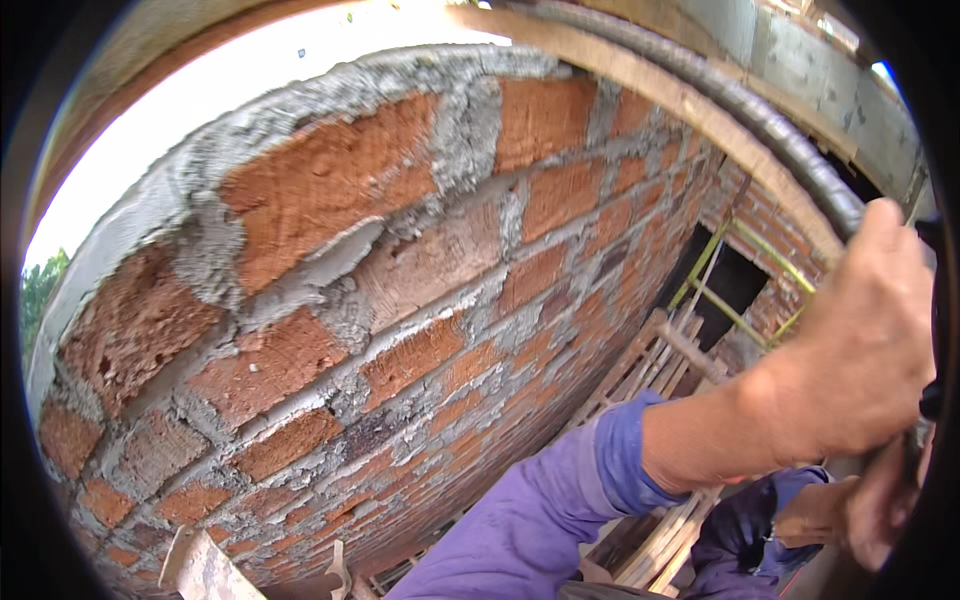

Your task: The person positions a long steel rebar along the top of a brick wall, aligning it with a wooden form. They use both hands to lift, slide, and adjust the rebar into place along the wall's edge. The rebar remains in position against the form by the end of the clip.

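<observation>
My left forearm, in a purple sleeve, reaches up to the right. My left hand (850, 350) is closed near the right rim, its fingertips turned away and partly cut off. Beside its knuckles a dark ribbed bar or hose (770, 125) passes behind it. Lower down, my right hand (875, 510) has its fingers bent around a dark thing at the rim. What either hand holds is too hidden to name. To the left stands a brick wall (430, 365) with rough grey mortar joints.
A wooden board (690, 100) curves along under the bar, near grey concrete (800, 75). Beyond my forearm are a yellow-green metal frame (735, 310), a dark opening (735, 275) and long timber pieces (640, 365). A pale board end (205, 570) juts in at lower left.
</observation>
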The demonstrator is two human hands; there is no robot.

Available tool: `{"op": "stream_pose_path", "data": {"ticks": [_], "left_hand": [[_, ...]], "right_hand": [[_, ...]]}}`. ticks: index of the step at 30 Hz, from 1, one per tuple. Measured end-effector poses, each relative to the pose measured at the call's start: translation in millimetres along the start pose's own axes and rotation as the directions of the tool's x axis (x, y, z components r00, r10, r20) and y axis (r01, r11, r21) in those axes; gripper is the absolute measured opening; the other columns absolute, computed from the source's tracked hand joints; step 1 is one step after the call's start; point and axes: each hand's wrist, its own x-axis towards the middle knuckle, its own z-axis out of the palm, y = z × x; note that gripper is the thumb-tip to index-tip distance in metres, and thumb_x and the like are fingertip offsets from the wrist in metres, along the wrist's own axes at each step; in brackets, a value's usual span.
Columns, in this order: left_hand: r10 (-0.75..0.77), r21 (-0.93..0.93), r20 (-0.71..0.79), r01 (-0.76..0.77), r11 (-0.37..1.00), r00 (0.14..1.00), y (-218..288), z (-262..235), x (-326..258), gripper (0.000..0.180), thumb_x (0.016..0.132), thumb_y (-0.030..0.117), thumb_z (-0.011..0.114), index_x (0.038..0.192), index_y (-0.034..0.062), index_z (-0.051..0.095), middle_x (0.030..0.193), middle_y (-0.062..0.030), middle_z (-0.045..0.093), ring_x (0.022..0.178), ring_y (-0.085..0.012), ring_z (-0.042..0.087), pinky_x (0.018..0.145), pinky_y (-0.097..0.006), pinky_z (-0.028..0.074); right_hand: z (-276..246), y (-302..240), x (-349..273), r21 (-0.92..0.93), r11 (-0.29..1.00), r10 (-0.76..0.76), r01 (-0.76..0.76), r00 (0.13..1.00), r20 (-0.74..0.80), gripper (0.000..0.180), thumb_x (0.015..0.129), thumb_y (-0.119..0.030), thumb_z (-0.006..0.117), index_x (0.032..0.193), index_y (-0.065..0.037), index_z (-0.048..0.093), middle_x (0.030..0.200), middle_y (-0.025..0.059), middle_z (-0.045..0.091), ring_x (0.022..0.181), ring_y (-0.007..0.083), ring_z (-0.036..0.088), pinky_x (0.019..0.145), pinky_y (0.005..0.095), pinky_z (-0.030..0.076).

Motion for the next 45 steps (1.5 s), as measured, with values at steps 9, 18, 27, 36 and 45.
{"op": "stream_pose_path", "data": {"ticks": [9,18,27,36,45], "left_hand": [[0.013,0.089,0.057,-0.018,0.996,0.998,0.5,-5.4,17.9,0.013,0.065,0.019,0.067,0.062,0.0085,0.060,0.067,-0.0108,0.058,0.073,-0.0276,0.057,0.074,-0.045,0.043],[0.144,0.209,-0.003,-0.140,0.968,0.990,-68.7,-27.8,31.6,0.023,0.073,0.021,0.073,0.068,0.0120,0.052,0.067,-0.0050,0.051,0.065,-0.0256,0.056,0.067,-0.040,0.045],[0.122,0.236,0.046,-0.129,0.963,0.992,-108.7,-39.9,33.4,0.017,0.066,0.016,0.077,0.063,0.0166,0.060,0.062,-0.0015,0.058,0.063,-0.0257,0.062,0.065,-0.038,0.048],[0.178,0.227,-0.037,-0.165,0.960,0.983,-111.1,-44.8,25.1,0.020,0.066,0.021,0.076,0.063,0.0160,0.057,0.060,-0.0027,0.054,0.057,-0.0256,0.056,0.059,-0.039,0.043],[0.098,0.187,-0.045,-0.088,0.978,0.994,-106.8,-43.3,16.9,0.020,0.070,0.020,0.077,0.065,0.0156,0.058,0.064,-0.0028,0.056,0.063,-0.0258,0.059,0.067,-0.040,0.044]], "right_hand": [[15.6,-10.1,20.8,0.203,0.975,0.098,-0.096,0.995,0.000,0.046,0.076,-0.017,0.056,0.046,-0.030,0.023,0.039,-0.0107,0.026,0.038,0.0037,0.026,0.066,0.0223,0.035],[19.5,-4.5,55.1,0.041,0.984,0.149,-0.173,0.930,0.337,0.041,0.082,-0.016,0.059,0.049,-0.028,0.039,0.043,-0.0121,0.044,0.042,0.0028,0.036,0.067,0.0230,0.038],[10.6,-34.7,58.0,-0.123,0.982,0.181,-0.142,0.896,0.406,0.045,0.081,-0.012,0.068,0.047,-0.027,0.043,0.045,-0.0120,0.047,0.044,0.0039,0.040,0.069,0.0203,0.039],[0.5,-21.7,33.8,0.038,0.995,-0.095,0.093,0.992,0.078,0.036,0.060,-0.017,0.069,0.040,-0.032,0.043,0.043,-0.0191,0.047,0.045,-0.0018,0.041,0.065,0.0164,0.035],[16.4,-15.5,24.5,0.100,0.994,0.022,-0.038,0.987,0.156,0.031,0.068,-0.013,0.068,0.048,-0.025,0.048,0.046,-0.0131,0.046,0.050,0.0016,0.044,0.071,0.0199,0.038]]}}
